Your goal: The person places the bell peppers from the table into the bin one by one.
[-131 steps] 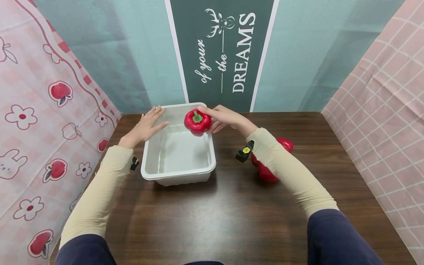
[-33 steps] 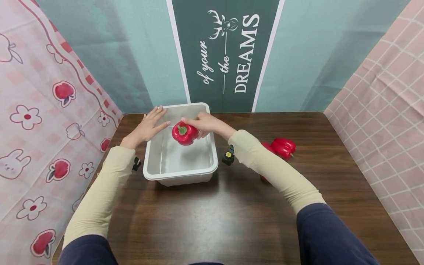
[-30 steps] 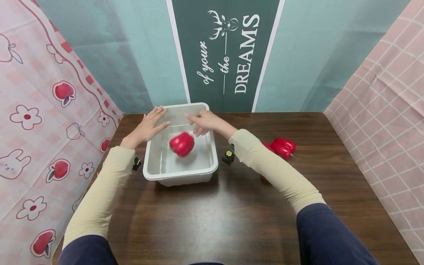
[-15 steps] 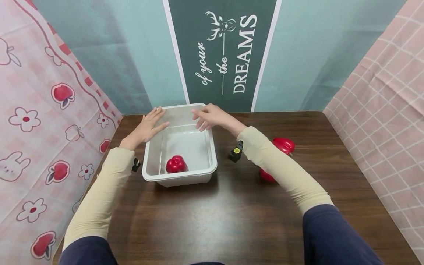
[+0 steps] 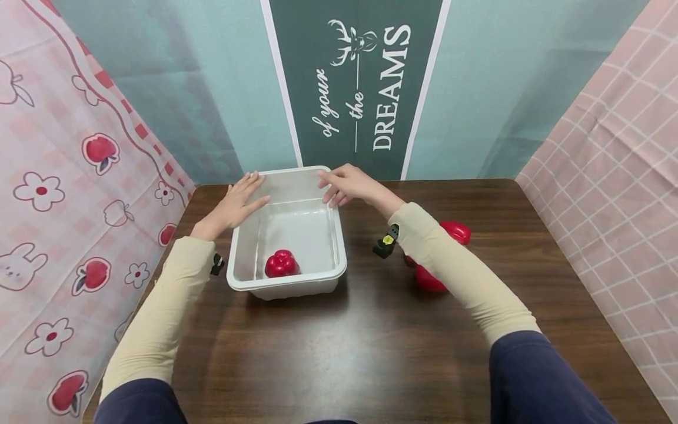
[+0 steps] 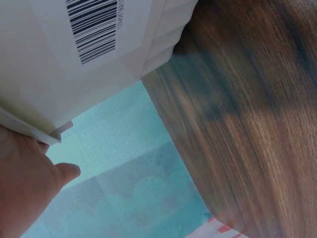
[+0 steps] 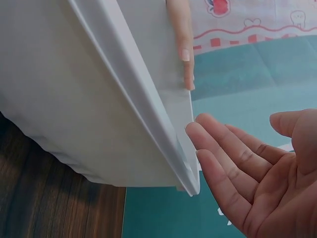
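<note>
A red bell pepper [image 5: 282, 264] lies in the near left part of the white plastic bin [image 5: 288, 281]. My left hand [image 5: 236, 200] rests on the bin's far left rim with its fingers straight. Over the far right corner of that bin is my right hand [image 5: 349, 184], its fingers loosely spread with nothing in them. The right wrist view shows the right palm [image 7: 270, 193] bare beside the bin's rim [image 7: 143, 104]. Two more red peppers, one farther back [image 5: 457, 231] and one nearer [image 5: 428, 279], lie partly hidden behind my right sleeve.
The brown wooden table [image 5: 328, 359] holds the bin left of its middle. A teal cloth [image 5: 477, 88] hangs along the back edge. Pink patterned cloths stand at the left [image 5: 63, 206] and right [image 5: 614, 176]. A barcode label [image 6: 94, 29] is on the bin's outer wall.
My right hand let go of the bell pepper over the bin, and it dropped to the near left of the floor. The empty hand then drew back to the right. The left hand stayed put.
</note>
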`<action>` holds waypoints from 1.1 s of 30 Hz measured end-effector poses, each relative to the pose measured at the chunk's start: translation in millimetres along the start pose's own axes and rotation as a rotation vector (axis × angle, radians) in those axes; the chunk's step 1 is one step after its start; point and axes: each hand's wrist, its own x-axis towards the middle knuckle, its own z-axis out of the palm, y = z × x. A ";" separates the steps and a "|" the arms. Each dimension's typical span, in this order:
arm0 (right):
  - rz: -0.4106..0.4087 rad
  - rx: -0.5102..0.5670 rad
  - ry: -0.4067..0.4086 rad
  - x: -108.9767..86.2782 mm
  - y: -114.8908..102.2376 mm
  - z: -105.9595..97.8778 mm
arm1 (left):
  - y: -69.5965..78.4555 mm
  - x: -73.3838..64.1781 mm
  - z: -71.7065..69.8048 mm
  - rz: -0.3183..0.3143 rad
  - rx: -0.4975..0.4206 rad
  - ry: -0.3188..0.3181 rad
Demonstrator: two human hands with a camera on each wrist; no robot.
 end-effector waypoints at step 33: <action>0.009 0.044 0.060 -13.3 21.5 -21.6 | 0.3 -0.2 -1.0 0.006 -0.001 0.011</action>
